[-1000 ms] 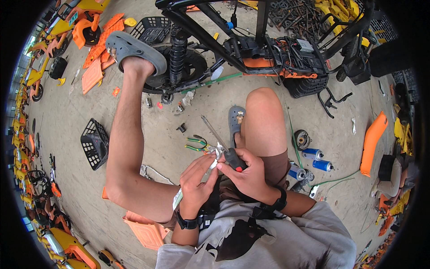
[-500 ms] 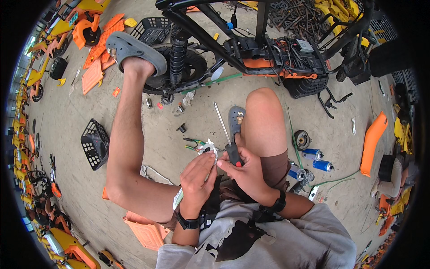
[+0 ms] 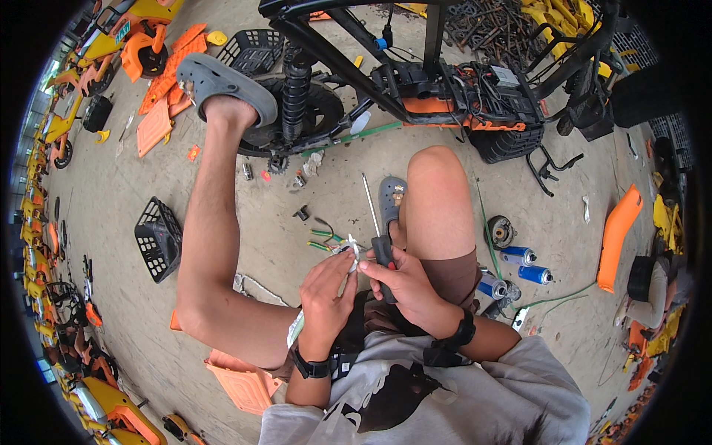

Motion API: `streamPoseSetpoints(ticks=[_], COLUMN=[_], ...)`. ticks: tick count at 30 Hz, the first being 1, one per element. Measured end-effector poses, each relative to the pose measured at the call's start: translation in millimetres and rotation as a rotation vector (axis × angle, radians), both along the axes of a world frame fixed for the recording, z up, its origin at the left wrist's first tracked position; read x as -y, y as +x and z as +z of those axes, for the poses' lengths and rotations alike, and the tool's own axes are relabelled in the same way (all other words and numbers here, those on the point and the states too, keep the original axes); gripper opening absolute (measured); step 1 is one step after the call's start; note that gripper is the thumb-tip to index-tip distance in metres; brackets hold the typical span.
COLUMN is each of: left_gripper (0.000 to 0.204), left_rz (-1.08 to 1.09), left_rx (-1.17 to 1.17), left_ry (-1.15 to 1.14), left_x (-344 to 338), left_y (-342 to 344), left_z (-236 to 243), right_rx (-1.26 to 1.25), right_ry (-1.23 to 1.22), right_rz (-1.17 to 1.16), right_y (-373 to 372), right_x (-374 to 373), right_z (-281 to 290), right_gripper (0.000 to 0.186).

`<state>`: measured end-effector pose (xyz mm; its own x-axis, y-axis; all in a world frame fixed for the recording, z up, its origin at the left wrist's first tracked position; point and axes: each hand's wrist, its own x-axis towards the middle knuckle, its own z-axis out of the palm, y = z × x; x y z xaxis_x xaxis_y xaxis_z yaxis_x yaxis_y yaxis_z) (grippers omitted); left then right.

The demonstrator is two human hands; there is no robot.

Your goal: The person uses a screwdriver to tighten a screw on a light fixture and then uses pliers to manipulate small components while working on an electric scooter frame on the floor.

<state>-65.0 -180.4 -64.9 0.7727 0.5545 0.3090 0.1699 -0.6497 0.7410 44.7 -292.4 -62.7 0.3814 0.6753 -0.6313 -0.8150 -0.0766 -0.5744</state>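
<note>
My right hand (image 3: 410, 280) is closed around the dark handle of a screwdriver (image 3: 383, 251), which has red on it. The long metal shaft points away from me, tilted slightly left. Close beside it, my left hand (image 3: 326, 292) pinches a small, crumpled-looking white piece (image 3: 352, 244); its exact kind is unclear, and the fingers partly cover it. The right thumb and fingertips reach near this piece, and I cannot tell whether they touch it. Just beyond the left fingers lie green-handled pliers (image 3: 321, 234) on the floor.
A stripped black motorbike frame (image 3: 356, 63) stands across the far side. Several blue spray cans (image 3: 518, 256) and a round metal part (image 3: 501, 231) lie to the right, beside an orange panel (image 3: 619, 237). A black basket (image 3: 157, 239) sits left of my leg.
The screwdriver has shifted slightly right in my right hand, and its handle has turned and shows more below the fingers. My left hand still holds the white piece, nearly in place.
</note>
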Motion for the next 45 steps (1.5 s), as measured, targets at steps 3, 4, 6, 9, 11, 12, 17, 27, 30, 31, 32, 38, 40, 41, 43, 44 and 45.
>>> streamPoseSetpoints(ticks=[3, 4, 6, 9, 11, 12, 17, 27, 30, 31, 32, 38, 40, 41, 43, 44, 45], left_gripper=[0.03, 0.03, 0.03, 0.03, 0.03, 0.03, 0.031, 0.03, 0.03, 0.03, 0.03, 0.03, 0.03, 0.03, 0.03, 0.03, 0.031], left_rz=[0.004, 0.011, 0.025, 0.035, 0.033, 0.031, 0.038, 0.026, 0.025, 0.028, 0.03, 0.03, 0.031, 0.032, 0.033, 0.033, 0.032], left_rx=[-0.01, -0.012, -0.015, -0.033, -0.022, -0.016, -0.015, 0.009, 0.013, 0.008, 0.002, 0.008, 0.002, -0.004, -0.012, -0.015, -0.017], left_ry=[-0.026, -0.035, -0.052, -0.077, -0.091, -0.097, -0.121, -0.088, -0.087, -0.087, -0.087, -0.09, -0.096, -0.104, -0.107, -0.103, -0.099], left_x=[0, 0, 1, 2, 2, 3, 4, 4, 4, 4, 4, 5, 5, 5, 5, 5, 5], left_y=[-1, -1, 0, 0, 1, 1, 1, 3, 3, 2, 2, 1, 1, 1, 1, 1, 1], left_z=[-2, -3, -4, -3, -2, -1, 2, 4, 4, 3, 2, 2, 2, 2, 3, 4, 4], right_rx=[0.073, 0.094, 0.135, 0.235, 0.409, 0.496, 0.639, 0.778, 0.779, 0.773, 0.767, 0.778, 0.797, 0.809, 0.835, 0.848, 0.861], right_ry=[-0.018, -0.025, -0.04, -0.048, -0.073, -0.086, -0.066, -0.045, -0.04, -0.058, -0.076, -0.085, -0.081, -0.074, -0.067, -0.066, -0.065], right_rz=[-0.005, 0.002, 0.017, 0.025, 0.038, 0.044, 0.034, -0.056, -0.066, -0.033, 0.0, -0.006, -0.011, -0.02, -0.033, -0.036, -0.039], right_y=[-2, -2, -1, -3, -6, -7, -7, -10, -11, -11, -10, -10, -10, -10, -11, -12, -12], right_x=[1, 1, 1, 0, 2, 2, 3, 1, 1, 1, 2, 2, 3, 2, 2, 1, 1], right_z=[-1, -1, -1, -2, -9, -11, -7, -14, -15, -13, -10, -9, -10, -11, -10, -9, -8], right_gripper=[0.022, 0.023, 0.023, 0.021, 0.02, 0.019, 0.018, 0.015, 0.017, 0.018, 0.019, 0.021, 0.022, 0.022, 0.022, 0.022, 0.023])
